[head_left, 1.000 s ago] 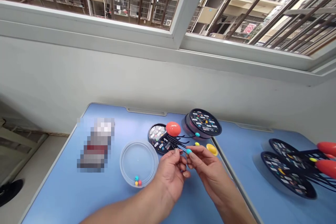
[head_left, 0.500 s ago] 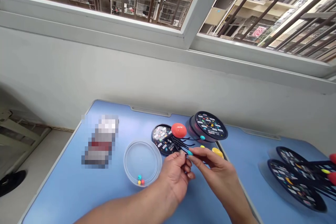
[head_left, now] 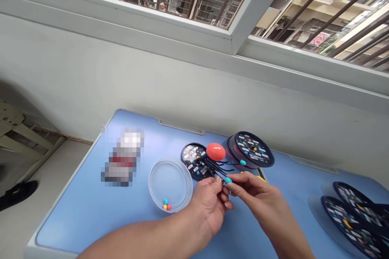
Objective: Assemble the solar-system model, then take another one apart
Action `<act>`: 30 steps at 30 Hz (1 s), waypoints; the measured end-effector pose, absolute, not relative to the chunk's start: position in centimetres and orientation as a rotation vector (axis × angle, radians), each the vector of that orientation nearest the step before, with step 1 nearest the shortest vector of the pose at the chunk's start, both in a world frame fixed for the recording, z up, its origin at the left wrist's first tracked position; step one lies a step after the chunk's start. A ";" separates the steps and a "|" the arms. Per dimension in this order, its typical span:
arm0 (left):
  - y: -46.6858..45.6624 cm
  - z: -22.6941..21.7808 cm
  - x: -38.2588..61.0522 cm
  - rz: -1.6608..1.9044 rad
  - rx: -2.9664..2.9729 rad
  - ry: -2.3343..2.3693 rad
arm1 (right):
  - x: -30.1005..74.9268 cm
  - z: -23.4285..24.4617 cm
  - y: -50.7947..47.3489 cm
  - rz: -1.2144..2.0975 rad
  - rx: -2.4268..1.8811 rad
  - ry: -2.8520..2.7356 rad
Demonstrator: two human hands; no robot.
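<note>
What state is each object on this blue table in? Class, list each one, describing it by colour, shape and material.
Left hand: fingers pinching thin black cords.
Right hand: fingers pinching a round teal bead.
Clear round plastic dish: uncovered, three small beads inside.
Glossy orange-red egg: whole, cords running from it.
Flat black printed disc: lying flat, partly under the cords.
Black round printed case: tilted, not flat.

Blue table [head_left: 75,210], clear plastic dish [head_left: 164,180], black discs [head_left: 253,149]
</note>
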State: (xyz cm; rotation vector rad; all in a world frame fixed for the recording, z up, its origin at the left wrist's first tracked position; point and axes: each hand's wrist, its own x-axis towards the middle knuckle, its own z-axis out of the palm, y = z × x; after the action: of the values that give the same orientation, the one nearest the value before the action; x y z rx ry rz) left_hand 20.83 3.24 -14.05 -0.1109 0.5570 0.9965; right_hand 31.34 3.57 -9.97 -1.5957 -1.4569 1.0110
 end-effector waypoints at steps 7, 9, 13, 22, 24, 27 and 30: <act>3.3 -13.6 20.6 0.992 -0.094 0.561 | 31.2 -9.8 3.8 1.106 -1.558 -1.416; 3.3 -13.6 20.6 0.985 -0.091 0.572 | 31.5 -10.0 3.9 1.117 -1.558 -1.426; 3.2 -13.9 20.8 0.985 -0.107 0.612 | 31.9 -10.3 3.7 0.940 -1.589 -1.577; 3.4 -13.9 21.0 0.988 -0.166 0.590 | 31.2 -9.1 3.8 0.419 -1.543 -2.097; 3.5 -13.8 21.0 0.989 -0.189 0.576 | 31.1 -9.1 3.9 0.382 -1.511 -2.149; 3.6 -13.7 21.1 0.983 -0.224 0.579 | 31.1 -9.2 3.9 0.335 -1.483 -2.204; 3.6 -13.7 21.1 0.974 -0.239 0.577 | 31.0 -9.2 3.7 0.281 -1.461 -2.251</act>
State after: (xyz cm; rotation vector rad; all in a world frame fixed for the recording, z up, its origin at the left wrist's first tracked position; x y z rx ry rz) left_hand 21.08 3.58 -13.73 -0.2394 0.5767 0.9739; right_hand 30.97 3.74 -9.24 -1.4613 -2.2512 0.2809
